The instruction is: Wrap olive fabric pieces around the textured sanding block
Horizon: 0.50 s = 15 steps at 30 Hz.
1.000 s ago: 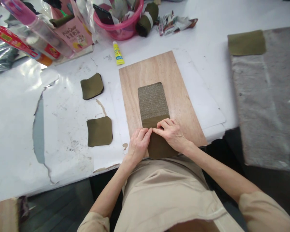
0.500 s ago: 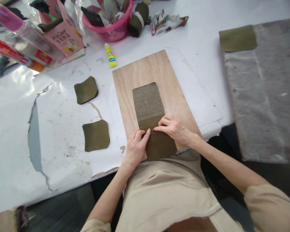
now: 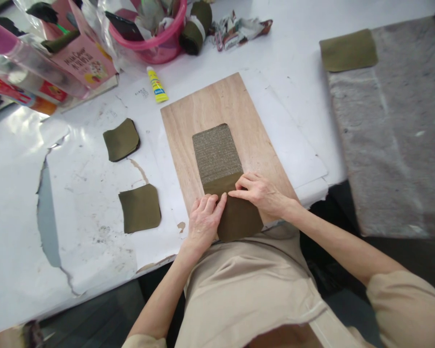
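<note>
An olive fabric piece [image 3: 239,216] lies at the near edge of a wooden board [image 3: 253,130], with a speckled grey-brown panel [image 3: 217,152] extending beyond it. My left hand [image 3: 205,220] grips the fabric at its left side, thumb and index fingertip on a crosswise fold. From the right, my right hand [image 3: 259,192] pinches the same fold, its index fingertip close to my left thumb. The fabric's near end hangs at the board's edge against the beige apron.
Two olive stacks, one farther [image 3: 122,139] and one nearer [image 3: 140,209], lie left of the board. Behind are a yellow glue tube [image 3: 157,85], a pink basket [image 3: 159,46] and an olive roll [image 3: 196,28]. A grey padded slab [image 3: 391,130] stands right.
The view has shifted slightly, so the table items sit a little farther left. Both hands remain on the fold, with my fingertips moved very slightly.
</note>
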Each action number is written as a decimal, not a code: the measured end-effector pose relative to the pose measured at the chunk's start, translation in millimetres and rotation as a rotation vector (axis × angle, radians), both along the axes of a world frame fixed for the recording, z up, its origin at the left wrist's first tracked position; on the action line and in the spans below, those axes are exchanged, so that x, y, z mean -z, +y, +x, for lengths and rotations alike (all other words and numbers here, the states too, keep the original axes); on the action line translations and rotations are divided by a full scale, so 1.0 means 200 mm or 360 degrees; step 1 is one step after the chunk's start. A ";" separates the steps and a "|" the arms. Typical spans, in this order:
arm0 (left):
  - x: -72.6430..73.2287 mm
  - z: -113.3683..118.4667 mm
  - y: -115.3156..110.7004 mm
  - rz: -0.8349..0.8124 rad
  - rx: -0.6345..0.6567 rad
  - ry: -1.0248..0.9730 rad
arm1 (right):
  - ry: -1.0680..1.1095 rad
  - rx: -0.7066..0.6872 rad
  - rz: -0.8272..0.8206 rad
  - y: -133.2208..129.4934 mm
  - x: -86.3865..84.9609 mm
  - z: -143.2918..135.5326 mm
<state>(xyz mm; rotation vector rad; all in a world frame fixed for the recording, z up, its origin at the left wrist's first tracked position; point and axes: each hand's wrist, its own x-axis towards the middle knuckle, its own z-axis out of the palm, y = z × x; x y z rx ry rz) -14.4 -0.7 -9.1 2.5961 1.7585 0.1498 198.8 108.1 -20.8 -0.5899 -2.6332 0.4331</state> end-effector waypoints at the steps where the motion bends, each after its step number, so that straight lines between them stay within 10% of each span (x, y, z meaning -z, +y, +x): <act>1: 0.00 0.00 0.00 -0.0017 0.0003 0.0000 | 0.0004 -0.0002 -0.0008 0.01 0.00 0.01; 15: -0.03 0.01 0.03 -0.0118 0.0082 -0.0001 | 0.0024 -0.0013 0.0004 0.03 0.00 0.07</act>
